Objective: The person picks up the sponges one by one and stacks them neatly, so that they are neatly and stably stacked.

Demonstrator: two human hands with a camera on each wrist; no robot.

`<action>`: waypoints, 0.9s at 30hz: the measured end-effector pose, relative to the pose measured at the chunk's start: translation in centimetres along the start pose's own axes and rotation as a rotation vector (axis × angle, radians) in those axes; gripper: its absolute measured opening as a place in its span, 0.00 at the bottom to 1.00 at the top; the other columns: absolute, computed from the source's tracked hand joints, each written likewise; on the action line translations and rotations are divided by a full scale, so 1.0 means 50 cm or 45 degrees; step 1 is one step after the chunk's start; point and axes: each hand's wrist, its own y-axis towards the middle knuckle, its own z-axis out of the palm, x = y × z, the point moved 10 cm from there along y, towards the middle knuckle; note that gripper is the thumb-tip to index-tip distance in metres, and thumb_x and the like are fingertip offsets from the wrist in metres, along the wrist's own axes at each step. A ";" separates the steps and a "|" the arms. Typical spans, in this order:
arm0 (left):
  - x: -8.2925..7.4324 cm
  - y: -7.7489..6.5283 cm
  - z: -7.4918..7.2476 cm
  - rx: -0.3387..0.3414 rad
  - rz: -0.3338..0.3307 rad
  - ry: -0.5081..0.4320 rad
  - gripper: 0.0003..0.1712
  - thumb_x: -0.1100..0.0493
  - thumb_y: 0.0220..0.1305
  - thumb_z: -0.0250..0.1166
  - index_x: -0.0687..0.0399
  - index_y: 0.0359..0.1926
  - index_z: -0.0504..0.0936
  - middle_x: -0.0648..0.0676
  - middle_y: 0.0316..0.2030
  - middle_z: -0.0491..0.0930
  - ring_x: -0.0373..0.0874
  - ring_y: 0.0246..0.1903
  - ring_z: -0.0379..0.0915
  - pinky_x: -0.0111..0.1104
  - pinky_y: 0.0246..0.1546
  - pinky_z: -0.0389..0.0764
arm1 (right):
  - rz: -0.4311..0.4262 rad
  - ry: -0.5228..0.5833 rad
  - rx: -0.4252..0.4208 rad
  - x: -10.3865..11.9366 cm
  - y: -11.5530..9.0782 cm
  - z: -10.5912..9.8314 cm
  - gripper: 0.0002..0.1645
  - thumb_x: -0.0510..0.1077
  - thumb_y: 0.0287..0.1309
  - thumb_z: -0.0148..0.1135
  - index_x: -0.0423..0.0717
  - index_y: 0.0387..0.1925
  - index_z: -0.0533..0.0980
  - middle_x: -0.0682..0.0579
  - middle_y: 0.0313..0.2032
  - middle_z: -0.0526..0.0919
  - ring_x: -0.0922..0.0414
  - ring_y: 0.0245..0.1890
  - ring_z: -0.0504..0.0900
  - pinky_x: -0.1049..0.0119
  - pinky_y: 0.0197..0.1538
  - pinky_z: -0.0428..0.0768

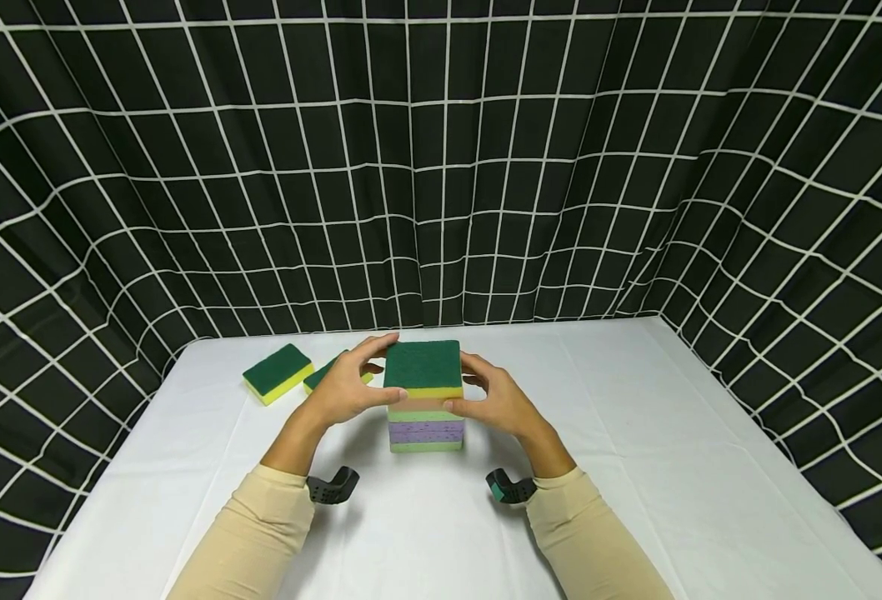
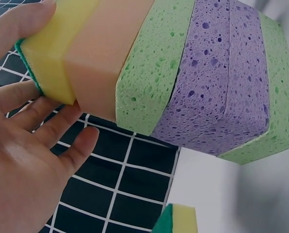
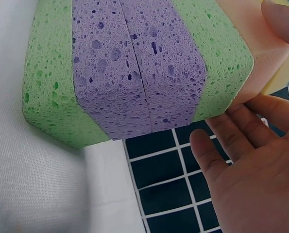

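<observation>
A stack of sponges stands on the white-covered table (image 1: 606, 517) between both hands. From the bottom come a light green sponge (image 1: 426, 447), two purple sponges (image 2: 222, 82), another light green one (image 2: 154, 73), a peach one (image 2: 103, 63), then a yellow scrub sponge with a dark green top (image 1: 423, 364). My left hand (image 1: 345, 390) grips this top scrub sponge at its left side, thumb on the front and fingers behind. On the right side, my right hand (image 1: 503, 402) holds the peach sponge's level, its thumb in front and fingers reaching round the back.
Two more green-and-yellow scrub sponges lie left of the stack: one (image 1: 279, 372) farther out, the other (image 1: 319, 379) partly hidden behind my left hand. A black curtain with a white grid (image 1: 441, 192) surrounds the table's back and sides.
</observation>
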 end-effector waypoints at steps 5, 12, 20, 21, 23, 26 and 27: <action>-0.002 0.001 -0.001 0.015 -0.015 -0.001 0.47 0.60 0.52 0.74 0.58 0.71 0.62 0.58 0.66 0.64 0.54 0.60 0.63 0.48 0.56 0.70 | 0.010 -0.007 0.000 -0.001 0.000 -0.001 0.41 0.34 0.52 0.70 0.34 0.67 0.64 0.41 0.56 0.75 0.45 0.57 0.72 0.44 0.60 0.66; 0.007 0.004 0.000 0.047 -0.052 -0.020 0.47 0.60 0.52 0.74 0.59 0.71 0.62 0.58 0.67 0.63 0.55 0.59 0.65 0.51 0.56 0.68 | 0.016 0.002 -0.007 -0.001 0.001 -0.001 0.43 0.33 0.51 0.70 0.34 0.68 0.63 0.40 0.56 0.75 0.45 0.58 0.72 0.44 0.61 0.66; 0.018 0.004 0.001 0.068 -0.111 -0.042 0.46 0.59 0.53 0.74 0.57 0.71 0.62 0.57 0.67 0.63 0.58 0.56 0.66 0.56 0.56 0.66 | 0.033 0.014 -0.012 -0.006 0.001 0.000 0.44 0.33 0.51 0.70 0.35 0.68 0.62 0.40 0.55 0.75 0.45 0.58 0.71 0.44 0.61 0.65; 0.017 0.004 0.001 0.066 -0.111 -0.044 0.46 0.59 0.53 0.74 0.57 0.71 0.63 0.57 0.67 0.63 0.58 0.56 0.66 0.56 0.56 0.66 | 0.031 0.015 -0.009 -0.006 0.001 0.000 0.44 0.33 0.51 0.70 0.35 0.68 0.61 0.40 0.55 0.75 0.45 0.58 0.71 0.44 0.61 0.65; 0.018 0.003 0.001 0.061 -0.113 -0.047 0.46 0.59 0.52 0.74 0.57 0.71 0.63 0.57 0.67 0.63 0.57 0.56 0.66 0.56 0.56 0.66 | 0.027 0.012 -0.004 -0.007 0.001 0.001 0.44 0.34 0.52 0.69 0.35 0.69 0.61 0.40 0.55 0.75 0.45 0.58 0.71 0.43 0.62 0.65; 0.020 0.002 0.000 0.053 -0.121 -0.037 0.46 0.58 0.52 0.73 0.56 0.71 0.63 0.56 0.67 0.63 0.57 0.55 0.67 0.55 0.56 0.66 | 0.021 0.005 0.003 -0.005 0.001 0.000 0.43 0.34 0.52 0.69 0.34 0.68 0.61 0.39 0.55 0.75 0.45 0.58 0.71 0.44 0.62 0.65; 0.020 0.002 -0.001 0.049 -0.129 -0.036 0.46 0.58 0.52 0.73 0.56 0.71 0.63 0.56 0.67 0.63 0.58 0.54 0.68 0.55 0.56 0.67 | 0.020 0.006 0.002 -0.004 0.001 0.000 0.43 0.34 0.52 0.69 0.34 0.68 0.61 0.39 0.55 0.75 0.44 0.58 0.71 0.44 0.62 0.65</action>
